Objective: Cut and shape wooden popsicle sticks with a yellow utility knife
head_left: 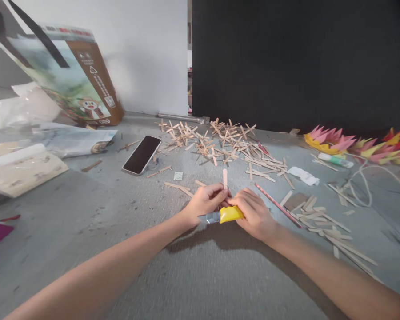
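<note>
The lower end of the wooden stick (pixel 225 178) is hidden behind the fingers, and the right end of the yellow tool (pixel 231 214) disappears under the right hand (pixel 256 212); its grey tip is hard to make out. The stick points away from the left hand (pixel 206 200), which pinches it between thumb and fingers. The right hand curls round the tool, just nearer than the stick. Far beyond lies a stick pile (pixel 216 140).
</note>
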The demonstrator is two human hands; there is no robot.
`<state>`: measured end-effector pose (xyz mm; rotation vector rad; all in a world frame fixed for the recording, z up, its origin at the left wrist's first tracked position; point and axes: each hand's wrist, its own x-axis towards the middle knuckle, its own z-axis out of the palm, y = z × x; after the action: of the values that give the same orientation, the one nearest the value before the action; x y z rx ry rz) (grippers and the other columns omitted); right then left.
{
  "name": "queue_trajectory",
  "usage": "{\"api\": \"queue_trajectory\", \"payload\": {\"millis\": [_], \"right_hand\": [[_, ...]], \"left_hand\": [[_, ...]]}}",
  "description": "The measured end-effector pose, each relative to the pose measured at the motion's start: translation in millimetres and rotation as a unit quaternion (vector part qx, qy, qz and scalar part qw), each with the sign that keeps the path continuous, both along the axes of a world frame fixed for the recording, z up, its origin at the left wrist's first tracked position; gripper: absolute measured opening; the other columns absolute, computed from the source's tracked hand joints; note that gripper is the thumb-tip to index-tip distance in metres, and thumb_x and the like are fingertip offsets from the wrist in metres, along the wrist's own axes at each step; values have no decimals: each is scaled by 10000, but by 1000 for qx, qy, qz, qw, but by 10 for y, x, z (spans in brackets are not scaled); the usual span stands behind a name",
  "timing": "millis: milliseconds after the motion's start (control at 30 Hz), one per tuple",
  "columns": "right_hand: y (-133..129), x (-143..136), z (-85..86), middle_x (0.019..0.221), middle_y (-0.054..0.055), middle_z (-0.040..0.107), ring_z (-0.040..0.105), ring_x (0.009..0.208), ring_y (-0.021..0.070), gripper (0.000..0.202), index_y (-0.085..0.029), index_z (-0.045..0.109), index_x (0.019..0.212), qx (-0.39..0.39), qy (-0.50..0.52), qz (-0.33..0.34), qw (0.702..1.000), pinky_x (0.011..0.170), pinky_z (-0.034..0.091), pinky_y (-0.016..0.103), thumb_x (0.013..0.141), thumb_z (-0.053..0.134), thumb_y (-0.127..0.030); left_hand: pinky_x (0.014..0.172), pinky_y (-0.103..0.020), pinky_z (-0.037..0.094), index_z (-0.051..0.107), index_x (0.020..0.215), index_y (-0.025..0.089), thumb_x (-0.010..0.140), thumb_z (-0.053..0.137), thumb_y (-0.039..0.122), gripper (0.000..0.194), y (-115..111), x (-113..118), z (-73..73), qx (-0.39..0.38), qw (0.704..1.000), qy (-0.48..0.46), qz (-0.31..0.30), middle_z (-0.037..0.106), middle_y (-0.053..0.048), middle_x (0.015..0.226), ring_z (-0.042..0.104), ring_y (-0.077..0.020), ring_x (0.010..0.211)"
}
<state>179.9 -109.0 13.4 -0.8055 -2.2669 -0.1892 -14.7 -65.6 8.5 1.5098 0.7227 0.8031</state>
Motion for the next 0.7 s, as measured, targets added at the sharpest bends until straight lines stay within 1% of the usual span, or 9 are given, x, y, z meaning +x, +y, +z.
{"api": "queue_trajectory", "payload": {"millis": [67,133,167,233,300,367,467,567,700], "right_hand": [[-15,0,-27,780,27,617,554,716,191,120,-216,584,995,-47,31,19,998,684,432,334,994,512,-120],[-42,-7,-30,773,4,615,552,677,172,69,-226,609,1054,-124,99,-6,987,642,426,307,996,578,-206],[-59,-16,-20,752,-15,600,541,646,159,119,-234,605,1105,-172,143,-34,974,612,417,290,990,617,-258],[-92,-43,20,687,-64,525,482,564,133,244,-246,557,1190,-276,227,-92,929,545,381,261,991,639,-361],[-119,-75,71,636,-94,432,409,500,119,261,-246,515,1190,-361,272,-113,885,489,332,249,1025,570,-440],[-141,-106,117,610,-97,417,394,470,117,264,-240,514,1156,-408,273,-116,863,468,316,251,1050,501,-482],[-173,-134,166,620,-68,515,492,511,130,262,-233,541,1123,-401,242,-131,874,519,384,263,1058,480,-480],[-202,-144,197,676,-33,572,530,568,137,239,-225,590,1127,-342,216,-153,902,575,422,279,1058,491,-431],[-216,-152,214,756,3,647,531,562,139,349,-216,623,1346,-279,205,-156,925,561,440,294,1047,515,-360]], "left_hand": [[563,-204,457,628,895,163,966,588,487,334,-12,5,-6,-20,1000,-19,13,637,5,697,626,-117,618],[530,-207,469,599,923,174,980,567,496,328,-23,7,-5,-36,998,-48,37,630,16,684,620,-113,568],[519,-216,485,579,935,181,991,548,502,328,-26,7,-4,-43,996,-62,48,641,14,694,624,-115,548],[501,-235,512,551,970,189,1008,522,511,325,-28,3,-3,-43,993,-81,76,667,4,728,632,-119,514],[497,-243,527,560,1009,185,1020,509,509,329,-28,-6,-6,-20,989,-83,117,683,-10,759,637,-117,501],[509,-241,538,588,1022,176,1028,502,507,342,-30,-19,-7,16,983,-79,166,692,-26,782,648,-115,520],[543,-243,557,620,981,168,1032,504,502,358,-39,-34,0,53,972,-69,216,714,-52,817,666,-116,556],[554,-241,556,629,899,166,1036,502,504,386,-46,-42,11,69,970,-54,228,712,-49,754,666,-116,545],[544,-241,552,632,884,170,1042,487,512,403,-40,-48,7,72,970,-50,227,722,-47,749,678,-123,548]]}}
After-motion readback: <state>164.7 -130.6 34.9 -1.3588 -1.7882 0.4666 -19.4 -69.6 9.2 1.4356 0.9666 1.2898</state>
